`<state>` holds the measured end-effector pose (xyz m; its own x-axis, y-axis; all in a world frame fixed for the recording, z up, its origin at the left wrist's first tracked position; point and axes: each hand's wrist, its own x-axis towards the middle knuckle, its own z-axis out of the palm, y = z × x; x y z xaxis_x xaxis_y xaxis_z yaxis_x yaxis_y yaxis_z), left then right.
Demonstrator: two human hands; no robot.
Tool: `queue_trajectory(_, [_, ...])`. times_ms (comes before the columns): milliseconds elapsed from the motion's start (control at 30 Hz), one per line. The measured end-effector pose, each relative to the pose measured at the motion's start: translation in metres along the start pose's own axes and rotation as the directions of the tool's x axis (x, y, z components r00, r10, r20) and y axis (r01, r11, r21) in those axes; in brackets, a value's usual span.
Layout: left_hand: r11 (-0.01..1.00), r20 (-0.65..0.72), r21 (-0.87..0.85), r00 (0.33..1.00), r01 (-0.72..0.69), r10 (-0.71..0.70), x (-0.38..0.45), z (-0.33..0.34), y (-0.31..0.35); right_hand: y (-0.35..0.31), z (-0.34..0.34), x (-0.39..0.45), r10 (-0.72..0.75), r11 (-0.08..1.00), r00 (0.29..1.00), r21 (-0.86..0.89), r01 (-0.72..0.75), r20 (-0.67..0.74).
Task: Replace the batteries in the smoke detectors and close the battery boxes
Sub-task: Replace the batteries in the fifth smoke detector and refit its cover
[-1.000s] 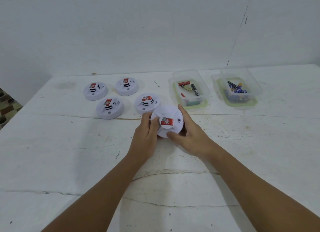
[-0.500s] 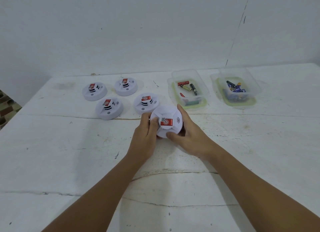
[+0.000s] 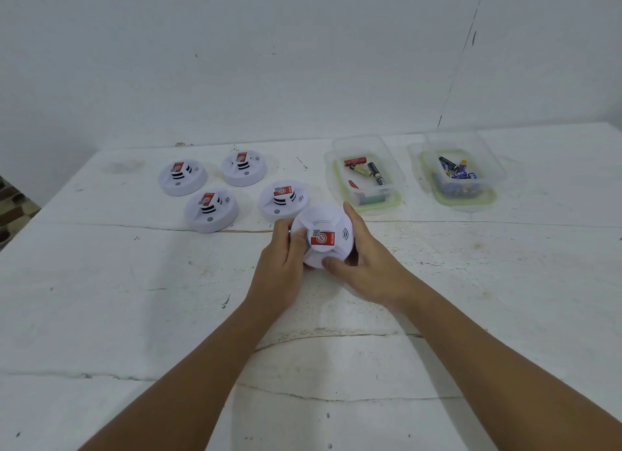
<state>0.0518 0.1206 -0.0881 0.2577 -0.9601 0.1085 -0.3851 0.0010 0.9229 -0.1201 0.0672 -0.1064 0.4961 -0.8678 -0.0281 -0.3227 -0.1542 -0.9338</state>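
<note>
A round white smoke detector (image 3: pixel 328 226) with a red sticker on its raised centre is held between both hands just above the table, tilted towards me. My left hand (image 3: pixel 281 265) grips its left edge, thumb on the top face. My right hand (image 3: pixel 365 263) cups its right side, with the thumb on the near rim. Several more white detectors lie face up behind it: one close by (image 3: pixel 281 203), one further left (image 3: pixel 210 211) and two at the back (image 3: pixel 181 179) (image 3: pixel 243 168).
Two clear plastic boxes stand at the back right of the white table (image 3: pixel 134 299). The left box (image 3: pixel 365 194) holds several mixed batteries, the right box (image 3: pixel 471 188) mostly blue ones. A wall rises right behind the table. At far left the table edge drops to a patterned floor.
Both hands keep their hold on the detector. It has shifted very slightly towards me and left; nothing else on the table moved.
</note>
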Motion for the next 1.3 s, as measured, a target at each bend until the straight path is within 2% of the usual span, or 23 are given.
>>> queue_trajectory(800, [1.0,-0.004,0.003,1.0,0.017,-0.017,0.0,0.001,0.001,-0.009,-0.004,-0.005,0.042,0.999,0.999,0.006,-0.042,0.011])
queue_trajectory(1000, [1.0,-0.005,-0.014,1.0,0.022,-0.022,0.0,0.001,0.001,-0.013,-0.003,-0.006,0.054,0.996,0.998,0.067,-0.055,0.02])
queue_trajectory(1300, [1.0,0.003,-0.014,1.0,0.016,-0.016,0.0,0.0,0.003,-0.016,0.001,-0.008,0.098,0.993,0.995,0.073,-0.096,-0.027])
